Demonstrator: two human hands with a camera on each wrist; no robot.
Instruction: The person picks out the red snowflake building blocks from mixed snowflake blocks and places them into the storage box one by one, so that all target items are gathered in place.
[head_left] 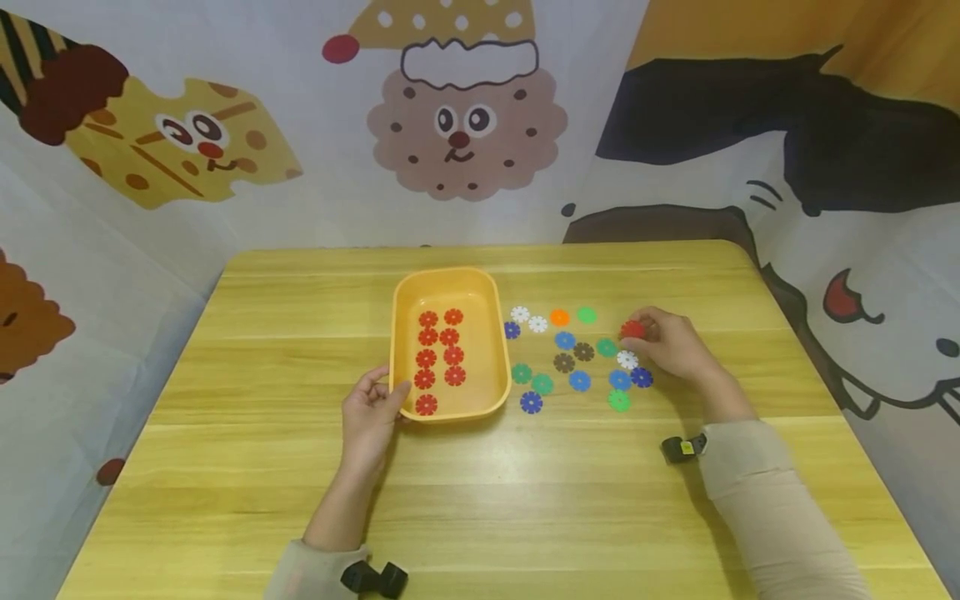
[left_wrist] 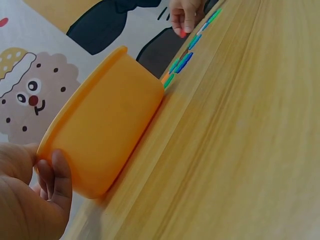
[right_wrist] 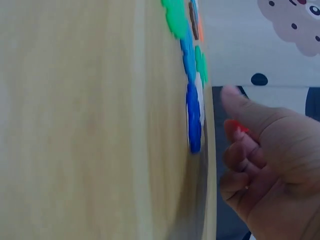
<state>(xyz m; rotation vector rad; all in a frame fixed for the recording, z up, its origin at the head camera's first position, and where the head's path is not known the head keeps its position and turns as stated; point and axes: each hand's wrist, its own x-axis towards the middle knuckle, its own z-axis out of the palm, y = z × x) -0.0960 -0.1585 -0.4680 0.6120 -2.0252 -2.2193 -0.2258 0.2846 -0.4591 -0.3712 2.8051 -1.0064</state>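
A yellow-orange plastic tray (head_left: pixel 448 417) stands on the table, with two columns of red notched discs (head_left: pixel 426 358) lying inside. My left hand (head_left: pixel 367 421) grips its near left rim, thumb over the edge and fingers against the outer wall; the left wrist view shows the same hold on the tray (left_wrist: pixel 107 122). On the right, my right hand (head_left: pixel 678 346) pinches a red notched disc (head_left: pixel 632 330) just above the loose pieces. In the right wrist view only a sliver of that red disc (right_wrist: pixel 239 126) shows between the fingers.
Right of the tray lie several flat notched discs: white (head_left: pixel 520 314), orange (head_left: pixel 559 317), brown (head_left: pixel 564 362), green (head_left: pixel 542 383) and blue (head_left: pixel 579 381). The wooden table (head_left: pixel 487 508) ends at a cartoon-printed cloth (head_left: pixel 315 208) behind it.
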